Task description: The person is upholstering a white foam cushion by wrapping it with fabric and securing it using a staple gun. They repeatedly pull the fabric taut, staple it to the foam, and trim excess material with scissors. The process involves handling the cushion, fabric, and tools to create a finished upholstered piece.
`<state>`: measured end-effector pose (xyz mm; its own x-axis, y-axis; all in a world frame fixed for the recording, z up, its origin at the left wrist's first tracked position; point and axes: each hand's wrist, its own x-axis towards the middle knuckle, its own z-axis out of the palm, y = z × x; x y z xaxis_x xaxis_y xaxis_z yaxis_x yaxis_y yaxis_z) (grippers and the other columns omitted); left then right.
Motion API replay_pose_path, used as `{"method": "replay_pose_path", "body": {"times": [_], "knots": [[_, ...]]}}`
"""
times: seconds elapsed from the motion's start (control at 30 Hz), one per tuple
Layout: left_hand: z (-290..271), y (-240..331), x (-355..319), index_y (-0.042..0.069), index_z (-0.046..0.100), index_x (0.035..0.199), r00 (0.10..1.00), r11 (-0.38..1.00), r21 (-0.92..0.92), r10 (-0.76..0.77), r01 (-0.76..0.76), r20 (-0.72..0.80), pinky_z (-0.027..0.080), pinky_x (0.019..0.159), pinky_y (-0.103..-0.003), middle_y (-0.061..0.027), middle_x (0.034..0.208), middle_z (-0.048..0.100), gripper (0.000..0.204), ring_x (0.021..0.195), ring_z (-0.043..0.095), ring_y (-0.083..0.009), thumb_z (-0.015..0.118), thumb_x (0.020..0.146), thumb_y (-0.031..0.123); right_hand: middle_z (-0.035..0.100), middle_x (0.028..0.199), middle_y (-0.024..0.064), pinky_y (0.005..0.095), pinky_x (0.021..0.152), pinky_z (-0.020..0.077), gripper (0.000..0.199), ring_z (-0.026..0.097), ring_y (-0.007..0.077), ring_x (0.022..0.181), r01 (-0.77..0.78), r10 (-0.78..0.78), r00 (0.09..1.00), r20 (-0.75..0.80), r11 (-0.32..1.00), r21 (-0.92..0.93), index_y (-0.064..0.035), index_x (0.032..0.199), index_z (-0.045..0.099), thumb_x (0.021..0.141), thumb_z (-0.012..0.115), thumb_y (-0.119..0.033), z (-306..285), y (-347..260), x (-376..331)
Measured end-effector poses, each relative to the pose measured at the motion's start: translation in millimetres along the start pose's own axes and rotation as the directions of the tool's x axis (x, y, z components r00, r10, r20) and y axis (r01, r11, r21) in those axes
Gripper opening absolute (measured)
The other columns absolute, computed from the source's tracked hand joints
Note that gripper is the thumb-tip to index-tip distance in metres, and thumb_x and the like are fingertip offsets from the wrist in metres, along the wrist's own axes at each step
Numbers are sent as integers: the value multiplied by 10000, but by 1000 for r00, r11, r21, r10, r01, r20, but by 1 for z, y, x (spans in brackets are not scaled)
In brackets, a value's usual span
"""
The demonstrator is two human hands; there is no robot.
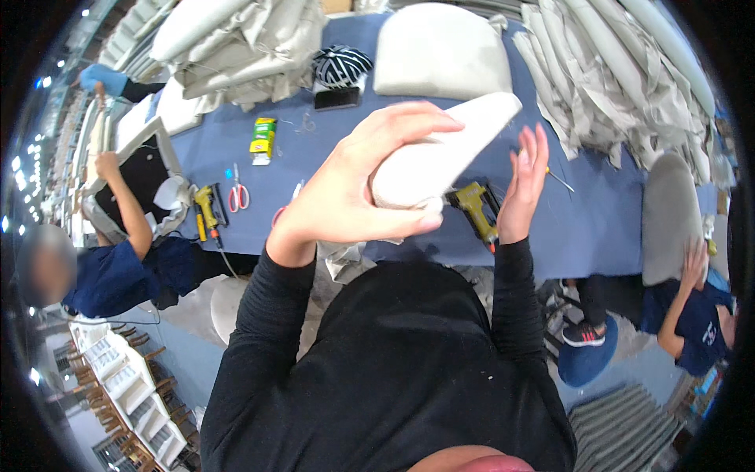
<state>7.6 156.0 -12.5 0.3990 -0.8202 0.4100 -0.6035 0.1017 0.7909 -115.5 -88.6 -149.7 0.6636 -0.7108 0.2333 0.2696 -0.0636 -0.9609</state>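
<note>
Left hand (354, 185) wrapped round pale padded cushion (440, 153), fingers curled over top, thumb beneath. Right hand (524, 185) at three o'clock, fingers spread flat, just beside cushion. Yellow staple gun (476, 208) below, on blue table (598, 220).

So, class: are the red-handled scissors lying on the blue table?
Yes, the red-handled scissors lie flat on the blue table, beside a yellow power tool.

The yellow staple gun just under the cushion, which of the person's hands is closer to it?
Right. The right hand is open just beside the yellow staple gun, to its right. The left hand grips the pale cushion, further to the gun's left.
</note>
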Motion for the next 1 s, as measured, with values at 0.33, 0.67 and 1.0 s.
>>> {"method": "replay_pose_path", "body": {"times": [0.33,0.67,1.0], "knots": [[101,-232,-191,5,571,1560,340,-19,-683,-857,730,388,512,1129,-423,-220,1490,645,725,1360,639,-290,621,1088,554,93,1849,214,416,1359,55,885,6,316,1721,-418,412,905,107,907,45,-15,1765,179,1032,612,-256,-60,-66,7],[117,-282,-217,-19,352,1661,465,619,-327,-768,714,-439,486,1145,-420,-258,1497,598,780,1326,630,-344,630,1117,465,304,1774,221,416,1321,270,919,317,283,1637,-645,789,519,329,614,-455,-29,1729,317,1126,385,-719,-150,60,32],[169,-252,-149,143,431,1679,813,608,541,-466,581,-349,130,1291,-663,-199,1774,314,684,1649,230,-429,641,1066,363,399,1750,207,449,1379,161,893,295,304,1671,-744,765,602,230,642,-187,-57,1743,295,1148,177,-712,-246,133,-36]]}}
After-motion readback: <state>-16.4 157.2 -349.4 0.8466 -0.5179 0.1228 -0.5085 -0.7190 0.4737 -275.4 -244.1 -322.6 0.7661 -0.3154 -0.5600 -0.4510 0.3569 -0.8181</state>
